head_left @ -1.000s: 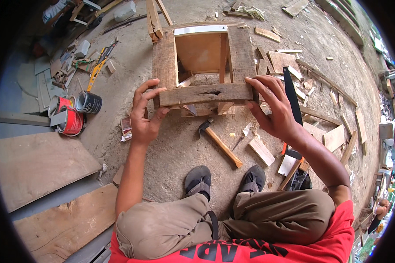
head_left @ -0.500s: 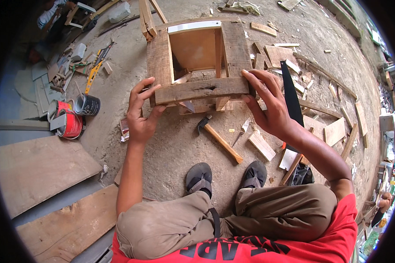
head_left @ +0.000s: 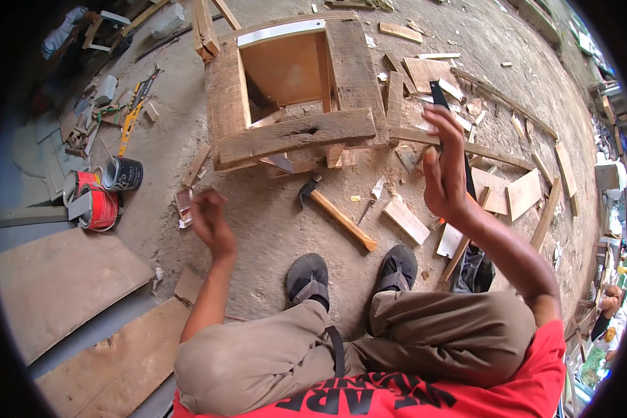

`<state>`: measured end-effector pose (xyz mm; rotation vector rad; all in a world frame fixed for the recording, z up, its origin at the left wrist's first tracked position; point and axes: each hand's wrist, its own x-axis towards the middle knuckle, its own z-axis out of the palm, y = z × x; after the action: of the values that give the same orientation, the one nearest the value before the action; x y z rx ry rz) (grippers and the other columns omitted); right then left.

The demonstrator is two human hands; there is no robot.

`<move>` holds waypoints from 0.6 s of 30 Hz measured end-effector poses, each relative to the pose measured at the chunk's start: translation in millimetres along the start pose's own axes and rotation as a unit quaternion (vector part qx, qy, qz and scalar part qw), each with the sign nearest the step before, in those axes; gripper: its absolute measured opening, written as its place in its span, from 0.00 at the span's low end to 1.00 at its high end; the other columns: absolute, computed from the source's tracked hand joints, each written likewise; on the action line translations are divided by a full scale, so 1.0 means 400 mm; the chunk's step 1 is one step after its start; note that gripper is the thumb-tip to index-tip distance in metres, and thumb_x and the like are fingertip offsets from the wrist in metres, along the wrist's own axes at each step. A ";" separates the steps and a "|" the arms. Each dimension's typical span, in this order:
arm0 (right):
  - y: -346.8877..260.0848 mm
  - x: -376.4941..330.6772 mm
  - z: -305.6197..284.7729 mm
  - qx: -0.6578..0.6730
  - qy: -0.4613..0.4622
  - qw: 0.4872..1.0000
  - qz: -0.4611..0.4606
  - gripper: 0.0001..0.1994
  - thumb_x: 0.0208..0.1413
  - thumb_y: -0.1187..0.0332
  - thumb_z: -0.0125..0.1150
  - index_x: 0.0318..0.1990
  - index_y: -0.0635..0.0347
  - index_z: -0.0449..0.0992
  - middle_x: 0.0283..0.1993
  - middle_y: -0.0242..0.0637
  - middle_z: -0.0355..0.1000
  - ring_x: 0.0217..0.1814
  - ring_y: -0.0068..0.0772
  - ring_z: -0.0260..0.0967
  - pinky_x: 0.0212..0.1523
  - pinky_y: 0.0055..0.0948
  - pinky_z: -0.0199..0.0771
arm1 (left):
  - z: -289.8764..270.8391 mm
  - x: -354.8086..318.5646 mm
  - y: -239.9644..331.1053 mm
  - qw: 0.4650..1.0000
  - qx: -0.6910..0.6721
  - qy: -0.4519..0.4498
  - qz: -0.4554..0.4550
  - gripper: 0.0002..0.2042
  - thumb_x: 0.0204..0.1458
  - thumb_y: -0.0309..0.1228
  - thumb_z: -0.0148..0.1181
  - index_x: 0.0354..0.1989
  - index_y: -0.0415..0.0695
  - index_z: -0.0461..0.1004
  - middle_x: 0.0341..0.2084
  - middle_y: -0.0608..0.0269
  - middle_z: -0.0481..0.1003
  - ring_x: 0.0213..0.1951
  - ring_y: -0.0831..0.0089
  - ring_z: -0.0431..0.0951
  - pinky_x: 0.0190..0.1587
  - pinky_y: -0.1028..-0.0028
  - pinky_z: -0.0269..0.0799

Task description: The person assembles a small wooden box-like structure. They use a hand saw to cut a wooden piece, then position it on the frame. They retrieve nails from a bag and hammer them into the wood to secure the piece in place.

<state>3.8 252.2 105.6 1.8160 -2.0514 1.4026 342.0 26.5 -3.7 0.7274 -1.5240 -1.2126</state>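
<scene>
A wooden frame of rough boards (head_left: 224, 97) stands on the ground ahead of me, with a square opening in its top. A short weathered board (head_left: 296, 136) lies across its near side. Both my hands are off it. My left hand (head_left: 212, 221) is left of the frame's near corner, its fingers bent and blurred, nothing visible in them. To the right of the frame, my right hand (head_left: 447, 167) is raised with fingers stretched, holding nothing; behind it a black saw blade (head_left: 436, 94) shows in part. A claw hammer (head_left: 340, 217) lies on the ground between the frame and my feet.
Paint cans (head_left: 99, 203) stand at the left, near a yellow handsaw (head_left: 129, 125). Large boards (head_left: 70, 279) lie at the lower left. Wood offcuts (head_left: 529, 195) litter the ground at right. A small pointed tool (head_left: 371, 202) lies right of the hammer. Another person (head_left: 66, 31) is at the far left.
Both my hands have let go of the near board and moved apart from it, the left down, the right to the right. The frame now appears turned slightly and further left in view.
</scene>
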 end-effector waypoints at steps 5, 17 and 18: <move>0.048 -0.251 0.077 0.006 -0.136 0.981 0.139 0.22 0.55 0.75 0.65 0.57 0.60 0.68 0.60 0.52 0.64 0.64 0.56 0.64 0.63 0.45 0.66 | 0.134 -0.156 -0.002 0.915 0.153 -0.369 0.056 0.02 0.54 0.23 0.64 0.35 0.41 0.77 0.31 0.58 0.78 0.38 0.65 0.79 0.44 0.67 0.72; 0.197 -0.439 0.223 -0.127 -0.257 0.946 0.152 0.11 0.57 0.69 0.62 0.47 0.56 0.75 0.48 0.39 0.72 0.55 0.42 0.68 0.54 0.40 0.65 | 0.266 -0.206 -0.108 0.868 0.170 -0.465 0.040 0.04 0.53 0.25 0.64 0.36 0.41 0.79 0.35 0.56 0.80 0.42 0.57 0.79 0.48 0.63 0.71; 0.210 -0.444 0.215 -0.121 -0.266 0.944 0.153 0.06 0.58 0.70 0.59 0.43 0.55 0.76 0.42 0.37 0.71 0.50 0.40 0.69 0.52 0.38 0.64 | 0.265 -0.213 -0.105 0.864 0.167 -0.473 0.034 0.04 0.53 0.25 0.64 0.36 0.41 0.79 0.35 0.56 0.80 0.42 0.57 0.79 0.48 0.63 0.71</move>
<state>31.5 321.9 -95.2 1.9853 -2.7178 0.6841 262.5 124.3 -69.7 0.2543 -2.5932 -1.3395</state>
